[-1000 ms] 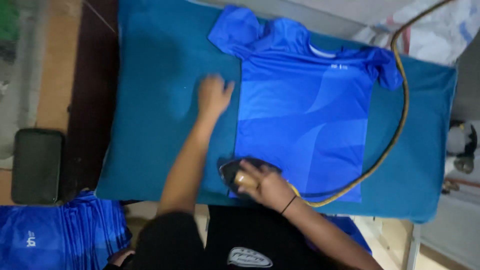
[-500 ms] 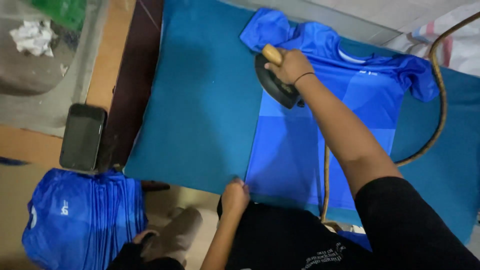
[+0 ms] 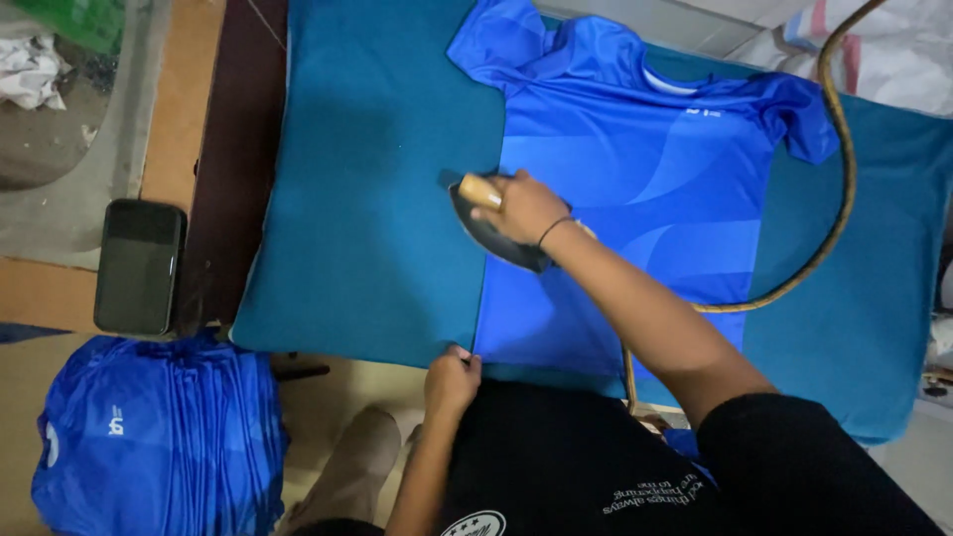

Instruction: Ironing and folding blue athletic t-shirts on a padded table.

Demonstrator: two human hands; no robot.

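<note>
Here, my right hand (image 3: pixel 526 205) wrapped tight around the iron (image 3: pixel 496 228) handle, iron sitting on the shirt's (image 3: pixel 655 179) left edge, shirt flat on the teal pad (image 3: pixel 377 199), my left hand (image 3: pixel 452 382) pinching the hem, phone (image 3: pixel 139 266) well apart.

Teal pad (image 3: pixel 367 248) left of shirt (image 3: pixel 655 179) lies open; cord (image 3: pixel 834 199) crosses right.
</note>
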